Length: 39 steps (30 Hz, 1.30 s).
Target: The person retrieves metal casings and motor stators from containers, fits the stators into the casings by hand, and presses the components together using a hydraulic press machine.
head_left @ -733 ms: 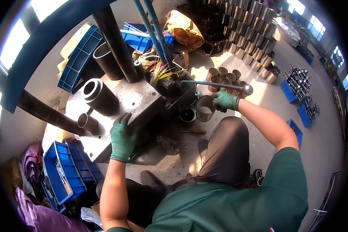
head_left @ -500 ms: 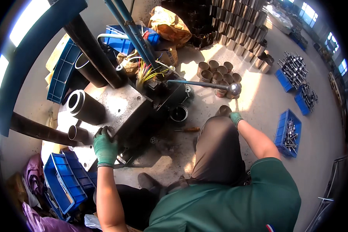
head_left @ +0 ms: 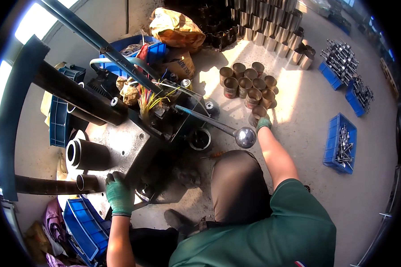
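Note:
My right hand (head_left: 263, 123), in a green glove, grips a short metal sleeve (head_left: 256, 116) at the near end of a group of similar sleeves (head_left: 244, 85) standing upright on the floor. Its fingers are partly hidden. My left hand (head_left: 119, 196), also gloved in green, rests at the edge of the machine's steel table (head_left: 129, 147) with its fingers stretched out. Beside its fingertips a small dark sleeve (head_left: 87, 182) sits on the table. Behind that stands a thicker black cylinder (head_left: 91, 155) with a pale ringed end.
A lever with a shiny ball end (head_left: 245, 137) juts out over the floor ahead of my knee. Dark posts (head_left: 75, 95) rise from the table. Coloured wires (head_left: 149, 102) stick up behind it. Blue bins of metal parts (head_left: 340, 143) stand at right, with stacked sleeves (head_left: 272, 26) at the back.
My right hand has moved forward from beside my knee to the sleeve group, with the sleeve in it. The left hand stays at the table's edge. The whole view has shifted.

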Available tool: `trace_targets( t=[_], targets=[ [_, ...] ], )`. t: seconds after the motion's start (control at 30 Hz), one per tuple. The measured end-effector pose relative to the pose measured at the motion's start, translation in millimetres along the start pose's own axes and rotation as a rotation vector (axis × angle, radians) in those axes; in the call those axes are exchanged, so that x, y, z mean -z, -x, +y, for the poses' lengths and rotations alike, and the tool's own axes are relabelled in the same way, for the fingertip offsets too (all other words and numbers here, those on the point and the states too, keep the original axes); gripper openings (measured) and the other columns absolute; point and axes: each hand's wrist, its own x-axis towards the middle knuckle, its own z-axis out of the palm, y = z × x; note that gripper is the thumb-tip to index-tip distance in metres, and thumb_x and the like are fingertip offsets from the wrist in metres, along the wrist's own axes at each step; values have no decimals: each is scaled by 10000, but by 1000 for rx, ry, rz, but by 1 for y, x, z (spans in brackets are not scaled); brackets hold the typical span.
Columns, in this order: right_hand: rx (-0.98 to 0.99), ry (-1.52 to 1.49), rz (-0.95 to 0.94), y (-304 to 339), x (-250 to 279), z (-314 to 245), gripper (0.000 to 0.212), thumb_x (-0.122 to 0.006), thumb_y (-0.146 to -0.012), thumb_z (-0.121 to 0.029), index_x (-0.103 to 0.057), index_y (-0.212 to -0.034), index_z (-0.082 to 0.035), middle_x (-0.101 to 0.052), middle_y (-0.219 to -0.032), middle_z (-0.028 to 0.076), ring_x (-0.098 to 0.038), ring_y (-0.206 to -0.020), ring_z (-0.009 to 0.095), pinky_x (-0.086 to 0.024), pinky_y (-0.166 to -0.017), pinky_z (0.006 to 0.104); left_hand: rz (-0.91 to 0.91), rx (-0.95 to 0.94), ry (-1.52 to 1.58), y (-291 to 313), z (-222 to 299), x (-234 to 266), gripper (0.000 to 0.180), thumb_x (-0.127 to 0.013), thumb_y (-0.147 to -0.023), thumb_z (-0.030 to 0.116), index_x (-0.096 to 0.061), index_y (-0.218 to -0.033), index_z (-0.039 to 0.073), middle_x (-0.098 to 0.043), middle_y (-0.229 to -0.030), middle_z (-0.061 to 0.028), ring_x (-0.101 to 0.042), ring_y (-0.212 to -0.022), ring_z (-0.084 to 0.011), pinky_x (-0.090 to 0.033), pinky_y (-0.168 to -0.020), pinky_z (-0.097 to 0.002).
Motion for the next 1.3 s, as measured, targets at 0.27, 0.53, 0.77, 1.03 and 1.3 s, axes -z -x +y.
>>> trace_targets(
  t=[0.27, 0.53, 0.77, 1.03, 1.3],
  targets=[
    [-64, -318, 40, -40, -81, -30, 415, -735, -936, -313, -684, -1322, -171, -694, -1184, 74, -640, -1083, 260, -466, -912, 461, 26, 38, 11, -1, -8, -8, 481, -811, -818, 247, -535, -1110, -18, -592, -1132, -264, -605, -1079, -497, -526, -921, -589],
    [-161, -391, -210, -40, -114, -15, 418, -671, -932, -418, -684, -1269, -170, -642, -1252, 34, -572, -1337, 230, -310, -1194, 532, 70, 40, -27, 11, -14, 3, 397, -777, -807, 185, -546, -1059, -16, -586, -1079, -271, -589, -1026, -489, -506, -889, -598],
    [69, 353, -395, -49, 0, -48, 452, -654, -974, -343, -660, -1398, -185, -695, -1369, 63, -694, -1220, 239, -470, -1022, 487, 83, -60, 55, -11, 4, -15, 460, -820, -764, 180, -549, -1076, -22, -591, -1098, -256, -599, -1030, -479, -527, -886, -581],
    [406, 1350, -1209, 243, -81, -60, 374, -622, -1014, -194, -692, -1313, 19, -761, -1132, 168, -794, -934, 240, -662, -753, 366, 21, 21, -15, 4, -20, -3, 480, -791, -798, 231, -600, -1168, -9, -610, -1169, -244, -627, -1113, -418, -566, -920, -527],
    [1216, 1083, -1595, 579, -141, -151, 459, -706, -949, -201, -680, -1353, 16, -735, -1255, 236, -705, -1202, 368, -540, -1064, 455, -33, 139, 270, -8, -41, 32, 381, -743, -919, 349, -718, -1112, 22, -738, -1102, -228, -703, -1096, -395, -574, -969, -498]
  ],
)
